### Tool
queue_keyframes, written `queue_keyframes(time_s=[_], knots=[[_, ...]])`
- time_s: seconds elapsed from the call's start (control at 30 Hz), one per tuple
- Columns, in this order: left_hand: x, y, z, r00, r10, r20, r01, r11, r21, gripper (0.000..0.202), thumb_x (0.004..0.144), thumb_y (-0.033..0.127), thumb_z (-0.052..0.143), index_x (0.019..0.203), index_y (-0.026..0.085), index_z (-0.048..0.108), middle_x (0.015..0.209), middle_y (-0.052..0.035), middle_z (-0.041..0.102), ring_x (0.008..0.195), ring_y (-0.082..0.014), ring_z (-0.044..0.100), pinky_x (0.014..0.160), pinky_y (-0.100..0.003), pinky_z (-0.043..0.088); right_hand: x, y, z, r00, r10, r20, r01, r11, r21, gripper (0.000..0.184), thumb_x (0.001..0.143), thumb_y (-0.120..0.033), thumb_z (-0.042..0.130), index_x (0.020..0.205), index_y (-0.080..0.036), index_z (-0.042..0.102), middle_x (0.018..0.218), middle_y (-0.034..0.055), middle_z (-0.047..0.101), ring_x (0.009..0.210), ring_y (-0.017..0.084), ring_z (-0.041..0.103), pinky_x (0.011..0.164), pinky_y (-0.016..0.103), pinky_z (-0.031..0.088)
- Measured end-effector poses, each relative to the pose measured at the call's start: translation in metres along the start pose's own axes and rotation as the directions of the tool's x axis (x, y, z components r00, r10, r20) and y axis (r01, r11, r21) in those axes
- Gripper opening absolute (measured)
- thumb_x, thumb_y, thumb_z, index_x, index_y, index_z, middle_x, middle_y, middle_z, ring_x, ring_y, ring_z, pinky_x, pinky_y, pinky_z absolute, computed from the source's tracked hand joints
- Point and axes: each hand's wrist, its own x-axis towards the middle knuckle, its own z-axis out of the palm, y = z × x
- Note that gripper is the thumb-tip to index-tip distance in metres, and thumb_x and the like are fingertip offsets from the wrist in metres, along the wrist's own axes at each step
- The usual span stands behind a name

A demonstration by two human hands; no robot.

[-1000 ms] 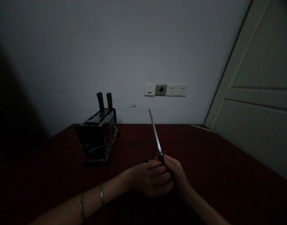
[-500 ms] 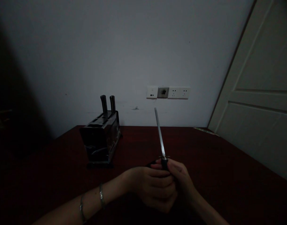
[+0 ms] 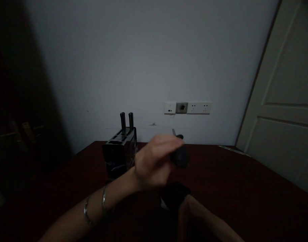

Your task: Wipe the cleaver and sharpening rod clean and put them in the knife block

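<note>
My left hand (image 3: 154, 161), wearing two bracelets on its wrist, is raised above the table in front of the knife block (image 3: 113, 159). Its fingers are closed around the black handle of a honing steel (image 3: 179, 156); the rod points away from me and only a short grey piece of it shows. Lower down, my right hand (image 3: 190, 208) is dim and blurred. It grips a dark, cloth-like piece (image 3: 174, 195) with a whitish patch at its lower edge. What exactly this piece is, I cannot make out. Two black-handled knives (image 3: 127, 121) stand upright in the block.
The dark red table (image 3: 219, 178) runs up to a pale wall (image 3: 154, 67) with a row of sockets (image 3: 187, 108). To the right is a white panelled door (image 3: 282, 101). A thin strip (image 3: 234, 150) lies at the table's far right edge. Light is poor.
My left hand has gone up with the honing steel, away from my right hand. My right hand has dropped lower and now has the dark piece. The view has shifted slightly.
</note>
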Motion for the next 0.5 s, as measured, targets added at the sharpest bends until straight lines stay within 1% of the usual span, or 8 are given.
queue_keyframes(time_s=[0.03,0.07,0.1,0.17,0.27,0.33,0.4,0.5], knots=[[0.016,-0.005,-0.004,0.995,-0.047,-0.093,0.045,0.998,-0.033,0.040,0.072,0.007,0.061,0.108,0.020,0.051,0.097,-0.0037,0.061,0.089,-0.0152,0.060,0.077,-0.030,0.052,0.011,0.002,-0.008,0.999,0.005,0.037,-0.005,1.000,-0.004,0.030,0.085,-0.033,0.049,0.109,-0.015,0.053,0.109,0.0066,0.056,0.091,0.019,0.057,0.075,0.038,0.049],[0.032,-0.011,-0.008,0.980,-0.104,-0.172,0.091,0.992,-0.083,0.037,0.071,0.009,0.063,0.104,0.022,0.052,0.096,-0.0020,0.059,0.087,-0.0145,0.060,0.076,-0.029,0.052,0.022,0.005,-0.016,0.998,0.006,0.067,-0.006,1.000,-0.007,0.037,0.084,-0.042,0.048,0.095,-0.009,0.060,0.094,0.0094,0.062,0.080,0.020,0.060,0.068,0.034,0.050],[0.049,-0.017,-0.013,0.965,-0.146,-0.220,0.121,0.985,-0.126,0.034,0.071,0.011,0.065,0.101,0.023,0.053,0.095,-0.0005,0.058,0.086,-0.0142,0.059,0.075,-0.029,0.052,0.032,0.008,-0.023,0.996,0.004,0.092,-0.003,1.000,-0.010,0.049,0.082,-0.050,0.044,0.082,-0.006,0.064,0.080,0.0109,0.064,0.071,0.019,0.061,0.062,0.031,0.050],[0.084,-0.030,-0.025,0.939,-0.223,-0.263,0.187,0.970,-0.153,0.026,0.071,0.017,0.066,0.093,0.024,0.053,0.089,0.0015,0.057,0.085,-0.0137,0.059,0.077,-0.029,0.051,0.045,0.019,-0.032,0.993,-0.012,0.120,0.014,1.000,-0.010,0.064,0.080,-0.060,0.038,0.063,-0.004,0.064,0.064,0.0122,0.064,0.057,0.017,0.061,0.054,0.027,0.048],[0.133,-0.051,-0.045,0.912,-0.317,-0.261,0.281,0.945,-0.168,0.015,0.073,0.023,0.064,0.082,0.024,0.052,0.083,0.0027,0.057,0.083,-0.0130,0.058,0.074,-0.027,0.050,0.053,0.039,-0.039,0.991,-0.075,0.106,0.075,0.997,0.004,0.070,0.078,-0.063,0.037,0.055,-0.004,0.064,0.054,0.0132,0.063,0.044,0.013,0.057,0.043,0.021,0.043],[0.159,-0.064,-0.058,0.914,-0.342,-0.220,0.300,0.933,-0.200,0.011,0.074,0.022,0.062,0.078,0.023,0.051,0.080,0.0019,0.055,0.078,-0.0128,0.057,0.068,-0.027,0.050,0.054,0.049,-0.041,0.994,-0.089,0.062,0.089,0.996,0.004,0.070,0.077,-0.063,0.038,0.052,-0.004,0.064,0.050,0.0132,0.062,0.040,0.013,0.056,0.039,0.019,0.040],[0.178,-0.077,-0.069,0.907,-0.369,-0.204,0.335,0.924,-0.183,0.010,0.075,0.021,0.060,0.078,0.019,0.050,0.079,0.0014,0.053,0.080,-0.0138,0.057,0.068,-0.028,0.050,0.055,0.053,-0.041,0.996,-0.081,0.029,0.081,0.997,0.005,0.068,0.077,-0.062,0.040,0.049,-0.005,0.063,0.049,0.0125,0.062,0.039,0.012,0.056,0.037,0.018,0.039],[0.197,-0.097,-0.083,0.865,-0.454,-0.211,0.447,0.891,-0.084,0.012,0.076,0.021,0.058,0.080,0.015,0.049,0.080,0.0011,0.051,0.087,-0.0172,0.058,0.070,-0.031,0.049,0.054,0.051,-0.040,0.998,-0.044,-0.038,0.044,0.999,0.002,0.065,0.077,-0.060,0.043,0.047,-0.006,0.063,0.048,0.0111,0.061,0.040,0.012,0.055,0.041,0.019,0.040]])
